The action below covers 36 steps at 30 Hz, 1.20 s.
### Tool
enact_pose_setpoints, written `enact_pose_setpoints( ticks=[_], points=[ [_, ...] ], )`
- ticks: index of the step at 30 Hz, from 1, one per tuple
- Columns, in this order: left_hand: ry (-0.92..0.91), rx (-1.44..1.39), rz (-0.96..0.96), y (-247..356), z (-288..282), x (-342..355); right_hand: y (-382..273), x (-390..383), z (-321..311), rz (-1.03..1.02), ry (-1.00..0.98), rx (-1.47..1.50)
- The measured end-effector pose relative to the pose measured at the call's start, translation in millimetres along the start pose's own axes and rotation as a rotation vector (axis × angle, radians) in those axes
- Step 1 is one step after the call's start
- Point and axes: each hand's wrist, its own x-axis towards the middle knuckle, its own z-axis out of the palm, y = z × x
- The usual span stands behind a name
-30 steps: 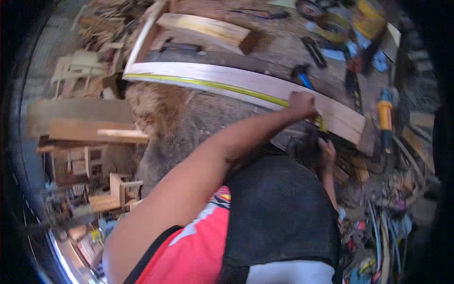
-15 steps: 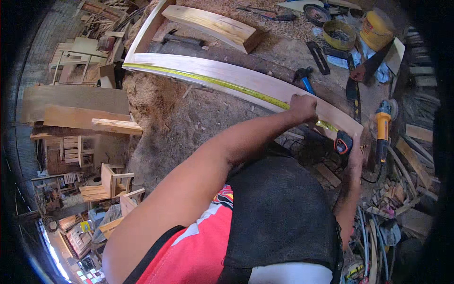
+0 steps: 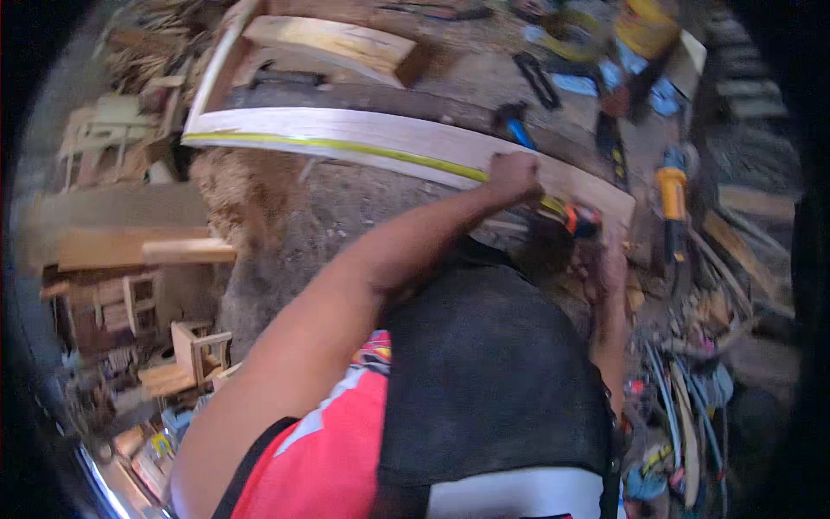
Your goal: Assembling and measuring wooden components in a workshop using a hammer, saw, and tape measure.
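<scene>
A long pale wooden board [image 3: 346, 124], slightly curved in this view, runs from the upper left to the right, joined to an upright piece at its left end. The yellow blade of a tape measure [image 3: 389, 158] lies stretched along its near edge. My left hand [image 3: 516, 176] is closed over the blade at the board's edge, its fingertips hidden underneath. Near the board's right end, my right hand [image 3: 610, 251] is closed at the orange and black tape measure case [image 3: 583, 221]. Motion blurs that hand.
Beyond the board lie a thick wood block [image 3: 333, 43], a blue-handled hammer [image 3: 519, 130] and another dark hammer [image 3: 290, 78]. A yellow angle grinder [image 3: 672, 195] rests at the right, near a yellow bucket [image 3: 647, 28]. Sawdust [image 3: 238, 195] and wooden furniture parts [image 3: 186, 355] are at the left.
The whole view has shifted, so the scene sits further left. The tape measure case has turned and come nearer to my left hand, with my right hand now lower beside it.
</scene>
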Motion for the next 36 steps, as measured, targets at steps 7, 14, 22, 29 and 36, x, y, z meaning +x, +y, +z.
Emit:
enact_pose_setpoints(
  ticks=[7,14,22,29,36],
  points=[
    [-0.040,0.050,-0.011,5,-11,-2,-11,-15,40,-1.104,0.439,-0.768],
    [-0.048,0.086,-0.025,10,-17,-7,-45,-23,89,-0.924,0.240,-1.462],
    [-0.024,0.084,0.002,4,-13,-10,-60,6,42,-0.883,0.083,-1.484],
    [0.061,-0.012,0.109,-6,-2,-24,-78,-8,-52,-0.748,0.276,-1.485],
    [0.293,0.097,0.438,3,11,-63,-72,5,-78,-0.937,0.189,-1.388]
  ],
)
